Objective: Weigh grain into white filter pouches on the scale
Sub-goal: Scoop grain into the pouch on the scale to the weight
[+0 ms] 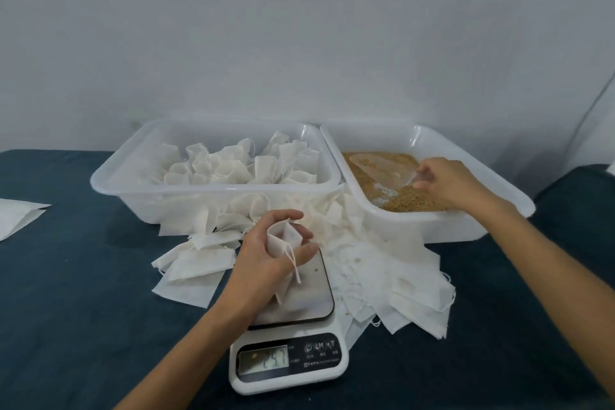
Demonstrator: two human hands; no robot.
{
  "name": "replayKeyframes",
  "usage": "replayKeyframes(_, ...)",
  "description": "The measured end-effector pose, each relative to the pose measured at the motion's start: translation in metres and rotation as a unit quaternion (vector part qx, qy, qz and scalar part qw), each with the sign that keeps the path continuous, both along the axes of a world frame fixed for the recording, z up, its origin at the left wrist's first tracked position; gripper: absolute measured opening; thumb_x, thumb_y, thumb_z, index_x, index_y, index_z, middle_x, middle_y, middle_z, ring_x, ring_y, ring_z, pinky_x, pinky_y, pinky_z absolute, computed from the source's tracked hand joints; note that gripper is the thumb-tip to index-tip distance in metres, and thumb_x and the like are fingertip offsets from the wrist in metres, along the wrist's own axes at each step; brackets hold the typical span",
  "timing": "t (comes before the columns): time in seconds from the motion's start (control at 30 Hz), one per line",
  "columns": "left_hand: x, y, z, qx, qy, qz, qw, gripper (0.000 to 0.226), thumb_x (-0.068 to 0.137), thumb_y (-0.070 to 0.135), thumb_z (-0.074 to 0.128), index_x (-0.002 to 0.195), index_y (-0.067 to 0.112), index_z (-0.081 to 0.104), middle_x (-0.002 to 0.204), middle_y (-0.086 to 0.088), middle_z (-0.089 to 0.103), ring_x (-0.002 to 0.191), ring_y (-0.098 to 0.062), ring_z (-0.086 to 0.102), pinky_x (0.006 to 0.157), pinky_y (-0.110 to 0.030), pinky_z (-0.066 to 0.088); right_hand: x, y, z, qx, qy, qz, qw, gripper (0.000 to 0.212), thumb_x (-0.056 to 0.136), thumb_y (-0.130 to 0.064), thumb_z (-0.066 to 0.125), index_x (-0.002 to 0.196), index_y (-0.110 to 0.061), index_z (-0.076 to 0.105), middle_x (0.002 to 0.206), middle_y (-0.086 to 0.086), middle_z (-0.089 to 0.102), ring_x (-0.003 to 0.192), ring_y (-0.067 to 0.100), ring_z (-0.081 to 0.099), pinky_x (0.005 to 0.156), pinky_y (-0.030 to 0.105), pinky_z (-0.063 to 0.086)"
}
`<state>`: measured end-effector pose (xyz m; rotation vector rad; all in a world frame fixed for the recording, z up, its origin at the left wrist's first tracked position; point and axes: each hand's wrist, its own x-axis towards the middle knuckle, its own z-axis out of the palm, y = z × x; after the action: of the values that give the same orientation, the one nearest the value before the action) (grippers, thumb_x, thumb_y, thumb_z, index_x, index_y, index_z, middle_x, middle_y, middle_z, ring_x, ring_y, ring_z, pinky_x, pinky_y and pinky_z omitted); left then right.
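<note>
Left hand (pixel 266 253) curled round white filter pouch (pixel 283 240), held open over scale (pixel 293 326) plate | right hand (pixel 449 181) gripping clear scoop (pixel 382 170) in grain (pixel 409 200), tub (pixel 432 223) behind-right of scale | empty pouches (pixel 392 280) heaped right of scale | display blurred, reading uncertain

Dark blue cloth surface (pixel 83 276) carries 2 tubs (pixel 213 206) (pixel 432 226), scale (pixel 289 363), loose pouches (pixel 399 280).
</note>
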<state>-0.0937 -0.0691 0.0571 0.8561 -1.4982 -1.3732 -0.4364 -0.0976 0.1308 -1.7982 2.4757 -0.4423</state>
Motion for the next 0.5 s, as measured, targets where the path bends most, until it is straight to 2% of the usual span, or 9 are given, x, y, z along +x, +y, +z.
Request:
replayKeyframes(0.13, -0.003, 0.0, -0.001, -0.007, 0.0, -0.003, 1.0, 0.029, 0.093, 0.01, 0.075, 0.118, 0.023, 0.069, 0.101, 0.002, 0.078, 0.098, -0.015, 0.074, 0.074, -0.016, 0.053, -0.01, -0.008, -0.014, 0.078, 0.021, -0.038, 0.996, 0.03, 0.094, -0.029, 0.07, 0.105, -0.001, 0.071, 0.108, 0.014, 0.072, 0.096, 0.028, 0.066, 0.085, 0.04, 0.052)
replayKeyframes(0.2, -0.004, 0.0, -0.001, -0.013, -0.008, -0.004, 1.0, 0.018, 0.102, 0.017, 0.064, 0.118, 0.022, 0.071, 0.103, 0.002, 0.08, 0.102, -0.017, 0.074, 0.081, -0.028, 0.059, -0.009, -0.011, -0.016, 0.097, 0.022, -0.038, 0.994, 0.03, 0.093, -0.028, 0.073, 0.105, -0.001, 0.074, 0.11, 0.014, 0.073, 0.1, 0.029, 0.067, 0.089, 0.041, 0.054)
replayKeyframes(0.27, -0.004, 0.0, -0.001, -0.021, -0.021, 0.0, 1.0, 0.024, 0.11, 0.022, 0.049, 0.119, 0.02, 0.071, 0.105, 0.001, 0.08, 0.108, -0.016, 0.073, 0.1, -0.044, 0.056, -0.009, -0.013, -0.017, 0.111, 0.014, -0.036, 0.993, 0.028, 0.092, -0.027, 0.074, 0.107, -0.004, 0.075, 0.113, 0.013, 0.073, 0.104, 0.029, 0.067, 0.094, 0.042, 0.054)
replayKeyframes(0.3, -0.003, 0.0, -0.001, -0.022, -0.025, 0.002, 0.999, 0.028, 0.113, 0.025, 0.044, 0.12, 0.019, 0.071, 0.106, 0.001, 0.08, 0.11, -0.015, 0.072, 0.104, -0.049, 0.052, -0.008, -0.013, -0.016, 0.119, 0.013, -0.038, 0.992, 0.028, 0.092, -0.027, 0.074, 0.108, -0.005, 0.075, 0.114, 0.012, 0.073, 0.105, 0.028, 0.067, 0.095, 0.042, 0.054)
replayKeyframes(0.37, -0.003, 0.0, 0.0, -0.022, -0.024, 0.005, 0.999, 0.032, 0.114, 0.031, 0.042, 0.122, 0.019, 0.071, 0.109, 0.0, 0.08, 0.113, -0.016, 0.071, 0.104, -0.057, 0.052, -0.005, -0.009, -0.013, 0.13, 0.019, -0.042, 0.99, 0.032, 0.091, -0.029, 0.075, 0.112, -0.006, 0.074, 0.117, 0.011, 0.072, 0.107, 0.027, 0.066, 0.097, 0.042, 0.053)
replayKeyframes(0.43, -0.002, -0.002, 0.001, -0.015, -0.011, 0.01, 1.0, 0.034, 0.113, 0.034, 0.044, 0.121, 0.018, 0.072, 0.11, -0.001, 0.08, 0.112, -0.017, 0.072, 0.102, -0.059, 0.053, 0.001, -0.004, -0.008, 0.096, 0.035, -0.037, 0.994, 0.036, 0.09, -0.03, 0.075, 0.12, -0.01, 0.071, 0.121, 0.007, 0.071, 0.109, 0.025, 0.065, 0.096, 0.041, 0.052)
replayKeyframes(0.5, -0.002, -0.005, 0.003, -0.009, 0.01, 0.017, 1.0, 0.036, 0.112, 0.031, 0.043, 0.119, 0.014, 0.073, 0.11, -0.004, 0.08, 0.11, -0.019, 0.073, 0.104, -0.054, 0.052, 0.014, 0.005, -0.004, -0.019, 0.021, -0.014, 1.0, 0.035, 0.092, -0.031, 0.072, 0.123, -0.015, 0.068, 0.12, 0.001, 0.07, 0.107, 0.02, 0.064, 0.093, 0.037, 0.051)
